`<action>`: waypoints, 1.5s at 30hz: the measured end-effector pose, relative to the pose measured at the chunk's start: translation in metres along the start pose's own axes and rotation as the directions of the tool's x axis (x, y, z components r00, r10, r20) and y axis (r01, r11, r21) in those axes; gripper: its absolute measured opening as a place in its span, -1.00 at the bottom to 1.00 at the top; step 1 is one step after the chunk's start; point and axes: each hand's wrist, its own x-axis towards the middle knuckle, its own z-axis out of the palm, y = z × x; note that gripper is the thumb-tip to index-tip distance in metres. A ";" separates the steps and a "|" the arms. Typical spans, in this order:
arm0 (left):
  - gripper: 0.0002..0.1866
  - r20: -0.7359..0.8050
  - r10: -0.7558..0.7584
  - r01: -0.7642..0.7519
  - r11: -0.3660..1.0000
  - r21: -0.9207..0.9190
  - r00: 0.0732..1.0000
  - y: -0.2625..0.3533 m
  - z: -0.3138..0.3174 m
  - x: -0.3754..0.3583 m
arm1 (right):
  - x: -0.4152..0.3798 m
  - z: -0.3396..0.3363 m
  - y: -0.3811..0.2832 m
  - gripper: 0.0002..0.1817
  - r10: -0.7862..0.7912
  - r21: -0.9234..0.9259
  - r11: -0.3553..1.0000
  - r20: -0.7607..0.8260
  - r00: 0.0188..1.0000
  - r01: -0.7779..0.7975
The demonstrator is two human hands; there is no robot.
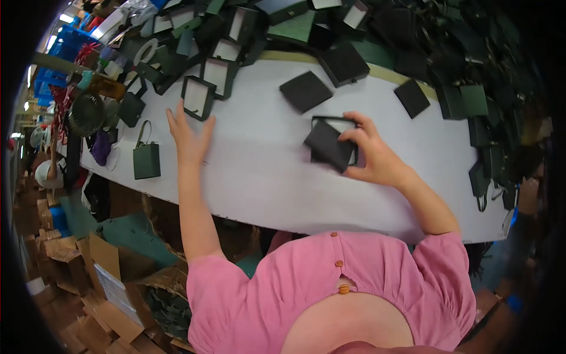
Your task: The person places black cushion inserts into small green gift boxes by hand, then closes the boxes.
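Note:
On the right half of the white table, my right hand (371,147) grips a dark flat piece (329,145), which lies tilted over an open dark box (336,124) with a pale inside. My left hand (190,133) is stretched out with its fingers apart, just below an open dark tray (198,97) with a pale inside. Nothing shows between its fingers. A dark square piece (306,91) lies above the box by my right hand. Left of my left hand stands a small green box (146,161) with a loop handle.
Many dark boxes (236,26) are heaped along the far edge of the white table (265,194), with more piled at the right (451,103). A small fan (86,112) stands at the left. Open cardboard boxes (105,255) lie below left. A person (48,174) is at the far left.

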 end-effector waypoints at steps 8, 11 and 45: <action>0.01 0.103 0.101 -0.073 0.968 -0.240 0.990 0.051 0.000 -0.029 | -0.034 0.034 -0.034 -0.33 -0.082 -0.508 0.861 -0.213 0.974 -0.039; 0.04 0.316 0.211 -0.142 0.963 -0.229 0.925 0.072 -0.023 -0.065 | -0.033 0.048 -0.025 -0.48 -0.170 -0.468 0.884 -0.300 0.939 0.011; -0.19 0.382 0.524 -0.329 0.820 -0.469 0.761 0.174 0.039 -0.155 | -0.082 -0.158 0.149 0.04 0.463 -0.150 0.407 -0.816 0.345 -0.901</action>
